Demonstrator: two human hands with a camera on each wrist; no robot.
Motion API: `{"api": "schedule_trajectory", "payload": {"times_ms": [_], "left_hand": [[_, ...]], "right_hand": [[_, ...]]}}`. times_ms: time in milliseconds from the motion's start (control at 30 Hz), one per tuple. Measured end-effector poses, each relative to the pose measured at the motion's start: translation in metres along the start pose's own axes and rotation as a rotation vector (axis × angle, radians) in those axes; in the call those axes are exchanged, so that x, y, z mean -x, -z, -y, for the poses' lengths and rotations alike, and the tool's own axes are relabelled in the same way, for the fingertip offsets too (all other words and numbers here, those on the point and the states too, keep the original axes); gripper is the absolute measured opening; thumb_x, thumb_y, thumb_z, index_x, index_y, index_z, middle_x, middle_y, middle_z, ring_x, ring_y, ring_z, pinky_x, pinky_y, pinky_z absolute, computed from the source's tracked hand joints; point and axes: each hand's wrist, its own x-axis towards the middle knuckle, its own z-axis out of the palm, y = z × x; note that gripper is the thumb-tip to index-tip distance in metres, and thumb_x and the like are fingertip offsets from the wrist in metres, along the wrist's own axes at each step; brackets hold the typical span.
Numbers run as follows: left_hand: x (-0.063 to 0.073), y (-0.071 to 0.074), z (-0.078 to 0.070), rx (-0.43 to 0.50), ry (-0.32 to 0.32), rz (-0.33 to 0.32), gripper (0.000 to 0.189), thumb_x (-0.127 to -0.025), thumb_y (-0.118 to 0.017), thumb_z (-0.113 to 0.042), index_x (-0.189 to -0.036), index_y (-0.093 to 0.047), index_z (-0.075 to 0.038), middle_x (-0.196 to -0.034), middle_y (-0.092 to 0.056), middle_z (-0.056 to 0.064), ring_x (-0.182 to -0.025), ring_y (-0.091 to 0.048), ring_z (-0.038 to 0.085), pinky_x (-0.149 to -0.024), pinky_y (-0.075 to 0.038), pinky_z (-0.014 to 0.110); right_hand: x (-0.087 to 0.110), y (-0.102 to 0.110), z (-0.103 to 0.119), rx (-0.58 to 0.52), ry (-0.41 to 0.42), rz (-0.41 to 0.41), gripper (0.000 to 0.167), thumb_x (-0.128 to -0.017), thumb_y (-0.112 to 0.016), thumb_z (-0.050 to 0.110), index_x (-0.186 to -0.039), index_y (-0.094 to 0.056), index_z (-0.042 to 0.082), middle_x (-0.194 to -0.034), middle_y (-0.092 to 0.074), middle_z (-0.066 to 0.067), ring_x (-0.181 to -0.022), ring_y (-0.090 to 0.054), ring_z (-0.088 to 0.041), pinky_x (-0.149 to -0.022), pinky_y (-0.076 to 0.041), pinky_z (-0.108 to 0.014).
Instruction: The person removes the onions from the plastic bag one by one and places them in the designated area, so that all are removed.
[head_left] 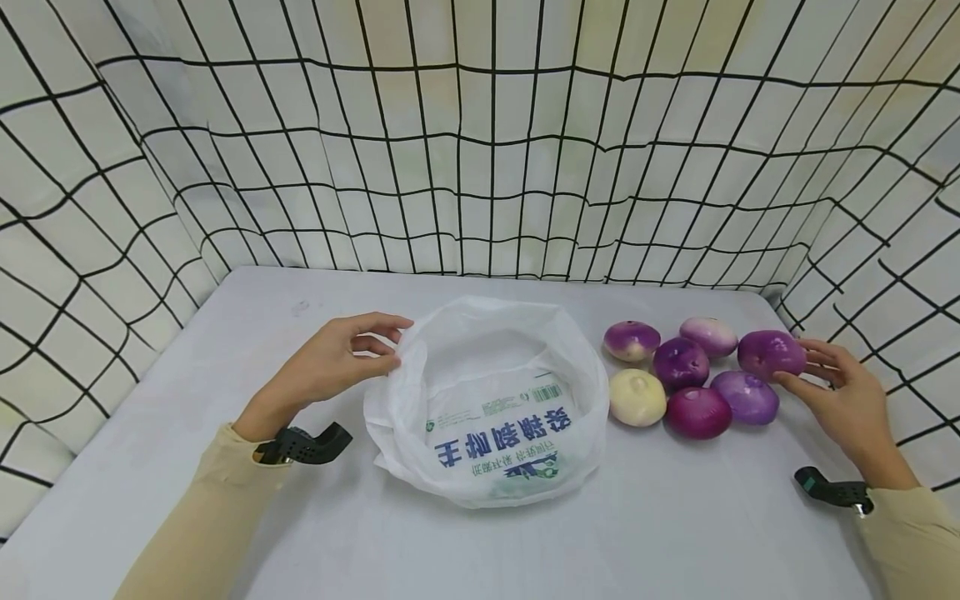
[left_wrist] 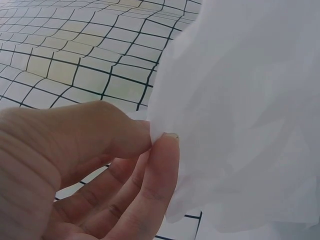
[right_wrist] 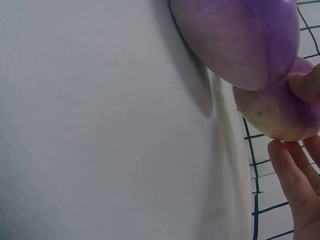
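Observation:
A white plastic bag [head_left: 393, 400] with blue and green print stands with its mouth spread wide at the middle of the table. My left hand [head_left: 326, 367] pinches the bag's left rim between thumb and finger; the left wrist view shows the thin film [left_wrist: 240, 110] between them. Over at the right, my right hand [head_left: 855, 404] holds a purple onion [head_left: 768, 354] by its right side, thumb on one side and fingers on the other. In the right wrist view this onion [right_wrist: 275, 112] is partly hidden behind a nearer purple onion [right_wrist: 235, 40].
Several more onions lie grouped right of the bag, mostly purple, such as the dark one [head_left: 698, 413], with one pale yellow onion [head_left: 637, 398] beside the bag. White walls with a black grid [head_left: 492, 142] enclose the white table [head_left: 525, 550] at the back and sides.

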Motion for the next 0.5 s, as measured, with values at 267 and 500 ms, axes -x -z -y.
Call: {"api": "schedule_trajectory", "payload": {"times_ms": [267,500], "left_hand": [[0.0002,0.0001,-0.0005,0.0,0.008,-0.002,0.049,-0.095,-0.073,-0.015,-0.143,-0.06,-0.015,-0.132,-0.064,0.013,-0.115,-0.069,0.027,-0.085,-0.059,0.021],[0.0001,0.0005,0.0006,0.009,0.007,-0.002,0.049,-0.095,-0.073,-0.015,-0.142,-0.061,-0.016,-0.132,-0.064,0.012,-0.115,-0.069,0.027,-0.087,-0.059,0.022]], "right_hand": [[-0.0004,-0.0024,0.0006,-0.124,-0.057,0.024,0.07,-0.094,-0.073,0.049,-0.156,-0.041,0.038,-0.143,-0.055,0.0,-0.101,-0.046,0.022,-0.077,-0.045,-0.003],[-0.0048,-0.0054,0.0016,-0.272,-0.134,0.088,0.071,-0.094,-0.074,0.045,-0.156,-0.041,0.037,-0.121,-0.052,0.022,-0.097,-0.049,0.017,-0.071,-0.048,0.0]]}}
